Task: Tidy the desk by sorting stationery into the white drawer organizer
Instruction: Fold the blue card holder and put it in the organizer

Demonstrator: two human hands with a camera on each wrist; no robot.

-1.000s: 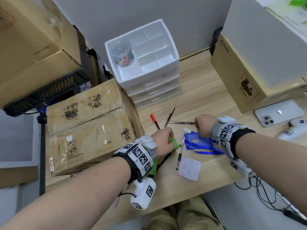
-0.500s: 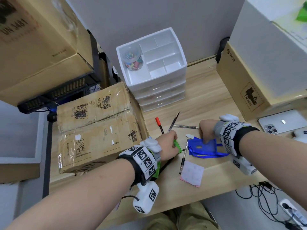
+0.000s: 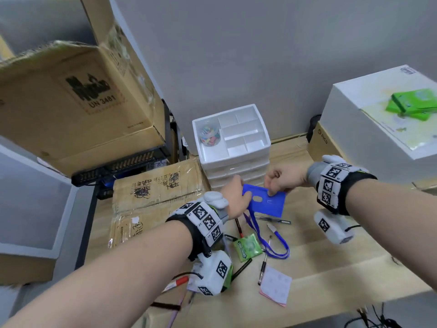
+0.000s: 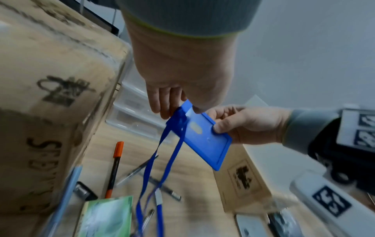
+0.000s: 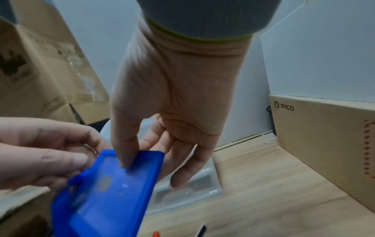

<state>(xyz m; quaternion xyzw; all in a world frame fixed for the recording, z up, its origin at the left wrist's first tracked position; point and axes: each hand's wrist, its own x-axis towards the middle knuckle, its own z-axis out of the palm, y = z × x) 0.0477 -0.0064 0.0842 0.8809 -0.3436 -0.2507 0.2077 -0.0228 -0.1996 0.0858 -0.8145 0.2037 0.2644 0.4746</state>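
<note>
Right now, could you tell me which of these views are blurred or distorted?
Head view: edges smeared, cardboard box bowed by the wide lens. Left wrist view: desk clutter streaked, blue badge holder fairly sharp. Right wrist view: the holder and left hand soft, PICO box crisp.

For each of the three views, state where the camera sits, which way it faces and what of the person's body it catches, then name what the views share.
Head: worn on the head, looking forward and down at the desk and white organizer; both forearms show.
Left wrist: on the left wrist, looking along the left hand at the blue badge holder and its hanging lanyard.
Right wrist: on the right wrist, looking along the right hand; the left hand's fingers come in from the left.
Shared: all three show both hands holding the badge holder.
</note>
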